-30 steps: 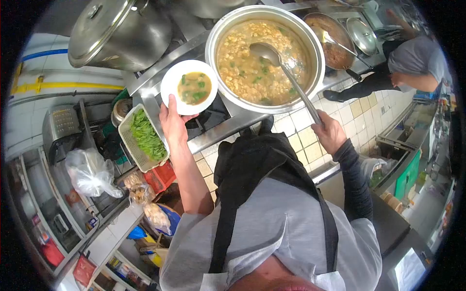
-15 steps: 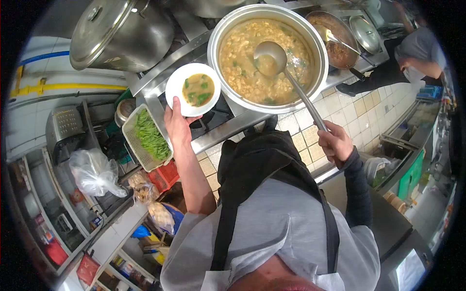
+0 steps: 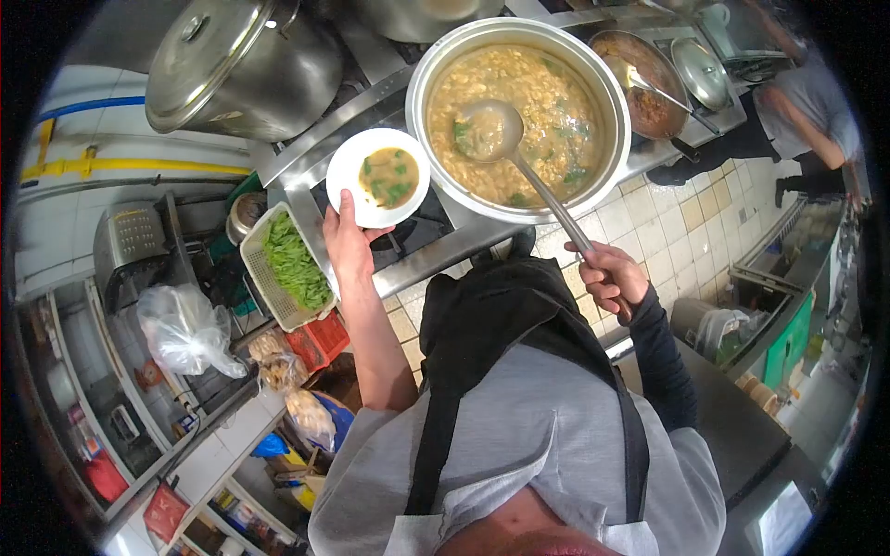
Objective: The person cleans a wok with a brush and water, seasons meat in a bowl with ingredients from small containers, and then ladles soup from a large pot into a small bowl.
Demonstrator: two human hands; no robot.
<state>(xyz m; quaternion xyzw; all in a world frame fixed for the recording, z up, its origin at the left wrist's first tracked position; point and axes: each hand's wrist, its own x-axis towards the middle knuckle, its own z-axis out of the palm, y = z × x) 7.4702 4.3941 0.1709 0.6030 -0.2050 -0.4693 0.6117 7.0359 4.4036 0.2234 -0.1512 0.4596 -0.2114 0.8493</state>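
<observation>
My left hand (image 3: 349, 243) grips the rim of a white bowl (image 3: 342, 175), thumb on top and fingers beneath it. Brownish soup with green leaves (image 3: 389, 178) lies in the bowl. Wrapped round the handle of a long metal ladle (image 3: 547, 197) is my right hand (image 3: 612, 276). The ladle's head holds soup with some greens and sits over the large pot (image 3: 419, 111), to the right of the bowl. Thick yellowish soup (image 3: 556, 102) with green bits fills much of that pot.
A lidded steel pot (image 3: 269, 83) stands at the back left. Green leaves fill a basket (image 3: 258, 269) left of my arm. Right of the soup pot is a pan (image 3: 649, 116) with reddish food and a spatula. Another person (image 3: 807, 116) stands at far right.
The ladle's head has shifted left within the pot and now holds more greens. My right hand has moved slightly left and down. My left hand still holds the bowl.
</observation>
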